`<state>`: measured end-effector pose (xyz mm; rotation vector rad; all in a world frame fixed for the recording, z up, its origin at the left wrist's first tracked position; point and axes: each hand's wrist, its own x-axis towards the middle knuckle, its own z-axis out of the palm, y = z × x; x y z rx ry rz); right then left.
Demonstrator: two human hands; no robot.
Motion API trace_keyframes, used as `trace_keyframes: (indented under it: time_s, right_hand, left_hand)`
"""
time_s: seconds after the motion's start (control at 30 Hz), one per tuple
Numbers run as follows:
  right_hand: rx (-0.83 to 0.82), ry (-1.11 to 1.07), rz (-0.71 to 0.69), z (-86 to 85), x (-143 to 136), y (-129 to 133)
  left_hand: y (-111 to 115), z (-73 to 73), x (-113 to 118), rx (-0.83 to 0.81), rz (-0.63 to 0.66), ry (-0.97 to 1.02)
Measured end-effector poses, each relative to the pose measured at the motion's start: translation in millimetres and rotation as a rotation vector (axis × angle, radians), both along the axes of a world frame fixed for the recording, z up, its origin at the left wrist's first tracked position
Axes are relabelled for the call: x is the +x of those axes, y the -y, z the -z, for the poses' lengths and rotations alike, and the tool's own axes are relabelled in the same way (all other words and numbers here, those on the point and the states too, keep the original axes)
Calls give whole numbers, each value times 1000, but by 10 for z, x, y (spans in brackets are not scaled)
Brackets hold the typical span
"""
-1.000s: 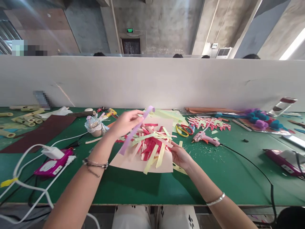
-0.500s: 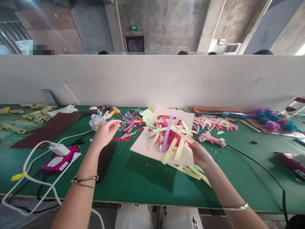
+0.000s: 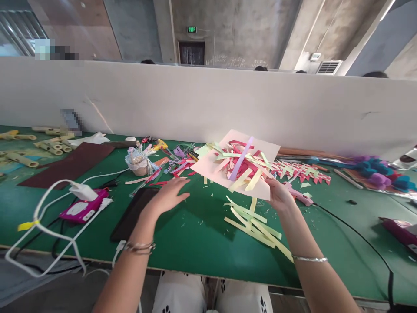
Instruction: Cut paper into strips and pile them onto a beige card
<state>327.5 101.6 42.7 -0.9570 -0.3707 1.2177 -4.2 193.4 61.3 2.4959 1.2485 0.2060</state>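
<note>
A pale pink sheet of card is gripped at its near right corner by my right hand. It is tilted above the table and bears a loose heap of red, pink and yellow-green paper strips, with one lilac strip across the top. My left hand hovers left of the sheet, empty, thumb apart from the stretched fingers. Below the sheet, several pale yellow and green strips lie on the table. Under my left forearm is a dark flat device.
A pink glue gun with a black cord lies at right, beside a red-and-white woven paper piece. At left are a wrapped cup, a magenta power strip with white cables and brown paper. A white partition stands behind.
The card with its strips has moved away from me and slightly right, uncovering more strips on the table. My left hand has moved right and its curled fingers have stretched out. The view has shifted.
</note>
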Motion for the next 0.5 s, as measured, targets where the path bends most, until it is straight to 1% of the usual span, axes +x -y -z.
trace_keyframes:
  time_s: [0.07, 0.1, 0.17, 0.23, 0.27, 0.33, 0.4, 0.5]
  right_hand:
    - [-4, -10, -26, 40, -78, -14]
    - [-11, -15, -35, 58, -112, -20]
    - [-26, -32, -40, 91, -161, -30]
    - [-47, -50, -35, 121, -180, -39]
    - [-57, -56, -34, 137, -180, -42]
    - [-79, -55, -53, 171, -161, -48]
    - [-97, -36, -88, 210, -129, -51]
    - [-110, -5, -147, 268, -77, -50]
  left_hand:
    - [125, -25, -482, -31, -68, 105]
    - [186, -13, -741, -56, -133, 130]
    - [299, 60, -1221, -68, -280, 140]
    - [389, 172, -1572, -86, -383, 103]
    - [425, 229, -1687, -86, -402, 86]
    - [477, 325, -1803, -83, -408, 43]
    - [501, 380, -1816, -74, -426, 8]
    - [495, 406, -1761, -80, -490, -32]
